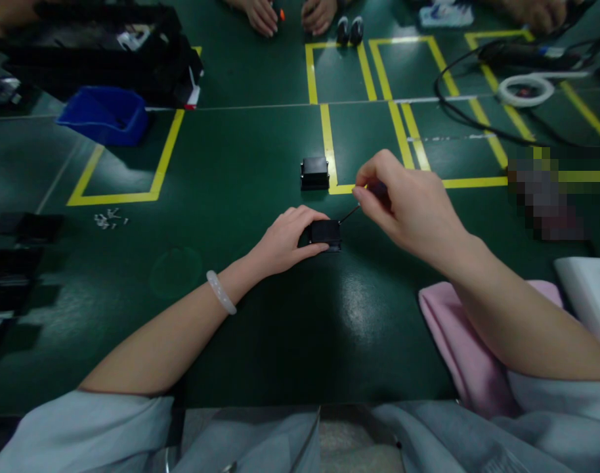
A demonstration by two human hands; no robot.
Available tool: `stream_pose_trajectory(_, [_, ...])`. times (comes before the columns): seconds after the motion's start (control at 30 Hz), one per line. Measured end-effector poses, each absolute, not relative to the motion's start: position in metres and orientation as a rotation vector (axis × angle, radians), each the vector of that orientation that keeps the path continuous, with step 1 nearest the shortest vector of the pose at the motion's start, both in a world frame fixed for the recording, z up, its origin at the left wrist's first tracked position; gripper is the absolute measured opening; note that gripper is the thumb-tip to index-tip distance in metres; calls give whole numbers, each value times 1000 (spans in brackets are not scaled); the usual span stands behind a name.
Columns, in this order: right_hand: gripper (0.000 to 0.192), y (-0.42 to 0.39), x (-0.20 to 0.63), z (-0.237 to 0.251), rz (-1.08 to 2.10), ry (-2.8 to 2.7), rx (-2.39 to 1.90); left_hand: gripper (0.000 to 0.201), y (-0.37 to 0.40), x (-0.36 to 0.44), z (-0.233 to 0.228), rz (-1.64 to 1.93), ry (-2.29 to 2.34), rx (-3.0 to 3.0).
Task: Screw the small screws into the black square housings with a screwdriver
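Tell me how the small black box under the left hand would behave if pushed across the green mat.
The small black rectangular box looks rigid and probably light: the left hand steadies it with fingers alone. Its flat, low shape suggests sliding, not rolling or tipping. The right hand holds a thin tool at its corner, so it might shift if unsteadied.

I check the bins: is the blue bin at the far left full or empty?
Cannot tell. The blue bin stands upright, but its inside is too dark to see.
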State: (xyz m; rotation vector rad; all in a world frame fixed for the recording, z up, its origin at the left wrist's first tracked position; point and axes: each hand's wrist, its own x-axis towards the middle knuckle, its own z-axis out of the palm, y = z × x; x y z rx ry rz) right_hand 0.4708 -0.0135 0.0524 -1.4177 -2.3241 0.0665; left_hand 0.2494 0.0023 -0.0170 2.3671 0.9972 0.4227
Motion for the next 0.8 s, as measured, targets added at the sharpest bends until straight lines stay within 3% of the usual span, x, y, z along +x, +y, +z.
stream_pose_trajectory(0.8, [27,-14,471,54,54,-2334,-1396,35,2,249,-17,435,985,2369])
